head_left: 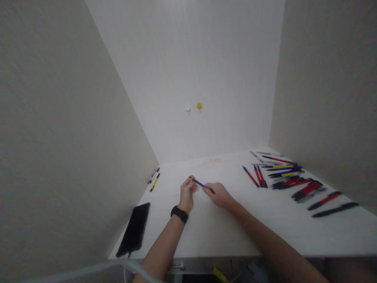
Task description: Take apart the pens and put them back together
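Note:
Between my two hands, above the white tabletop (224,228), a slim dark blue pen (199,183) is held at a slant. My left hand (187,192), with a black watch on its wrist, pinches the pen's dark upper-left end. The other end, lower and to the right, lies in the closed fingers of my right hand (218,194). Fine detail at the pen's tip is too small to make out.
On the right lie many loose pens (290,181), red, blue, yellow, black and grey. Several pens (154,182) rest by the left wall. A black phone (134,228) with a cable lies front left. Two small hooks (199,106) are on the back wall.

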A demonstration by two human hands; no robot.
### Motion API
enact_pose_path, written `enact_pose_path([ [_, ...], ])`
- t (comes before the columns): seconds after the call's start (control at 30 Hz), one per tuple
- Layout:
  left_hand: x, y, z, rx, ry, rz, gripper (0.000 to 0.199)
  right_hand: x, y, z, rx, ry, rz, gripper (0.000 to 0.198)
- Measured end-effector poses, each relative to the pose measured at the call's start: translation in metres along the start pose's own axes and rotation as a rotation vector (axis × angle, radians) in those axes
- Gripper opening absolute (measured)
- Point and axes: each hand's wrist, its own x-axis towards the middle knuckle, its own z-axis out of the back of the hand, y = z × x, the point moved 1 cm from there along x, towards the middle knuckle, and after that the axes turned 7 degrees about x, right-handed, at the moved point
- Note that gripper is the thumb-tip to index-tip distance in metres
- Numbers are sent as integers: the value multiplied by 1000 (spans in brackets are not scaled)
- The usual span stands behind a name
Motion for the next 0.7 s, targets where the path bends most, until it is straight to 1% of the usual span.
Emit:
enact_pose_path([
  [0.07,0,0,0,19,-23,-10,26,0,0,-1,-84,-59,19,29],
  [0.1,0,0,0,21,-27,-15,28,0,0,-1,-66,-65,19,29],
  [0.2,1,-1,-1,-2,-29,-23,31,1,-4,0,159,-55,2,35],
  [0.27,1,-1,-2,-24,-21,-19,32,3,-7,1,344,-7,-45,43],
  [0.33,1,-1,-2,-30,-9,-17,32,4,-11,1,466,75,-92,47],
  [0.4,1,-1,-2,-15,-1,-27,33,3,-12,1,519,128,-126,45],
  [0.47,1,-1,-2,22,-5,-44,33,2,-11,1,530,133,-141,40],
  [0.57,1,-2,-2,83,-21,-71,35,0,-9,0,482,95,-157,35],
  [0.63,0,-2,-2,116,-35,-88,37,0,-9,-1,417,7,-132,31],
  [0.7,-1,-3,-2,142,-35,-98,38,0,-10,-1,357,-97,-107,31],
])
